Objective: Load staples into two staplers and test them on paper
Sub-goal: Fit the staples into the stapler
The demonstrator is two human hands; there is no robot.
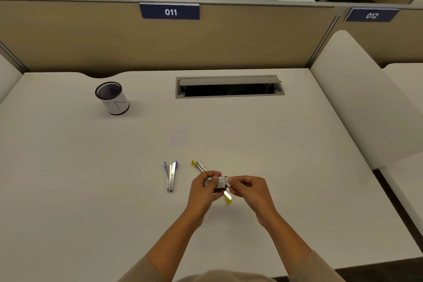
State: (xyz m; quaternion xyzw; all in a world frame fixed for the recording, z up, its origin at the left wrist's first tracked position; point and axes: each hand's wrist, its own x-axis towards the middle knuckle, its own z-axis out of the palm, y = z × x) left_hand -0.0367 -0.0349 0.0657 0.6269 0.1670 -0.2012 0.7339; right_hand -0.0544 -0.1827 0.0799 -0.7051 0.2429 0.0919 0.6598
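A small staple box (217, 182) is held above the desk between both hands. My left hand (202, 192) grips its left end with the thumb on top. My right hand (248, 190) pinches the box's right end flap. Under the hands lies a yellow-tipped stapler (199, 165), spread open, its other yellow end (228, 198) showing below the box. A purple-tipped stapler (170, 175) lies opened in a narrow V to the left. Two pale paper slips (180, 137) (229, 134) lie farther back on the desk.
A black mesh pen cup (112, 98) wrapped in white paper stands at the back left. An open grey cable hatch (229, 86) sits in the white desk (68, 190) near the beige partition (91, 36). White side dividers flank the desk.
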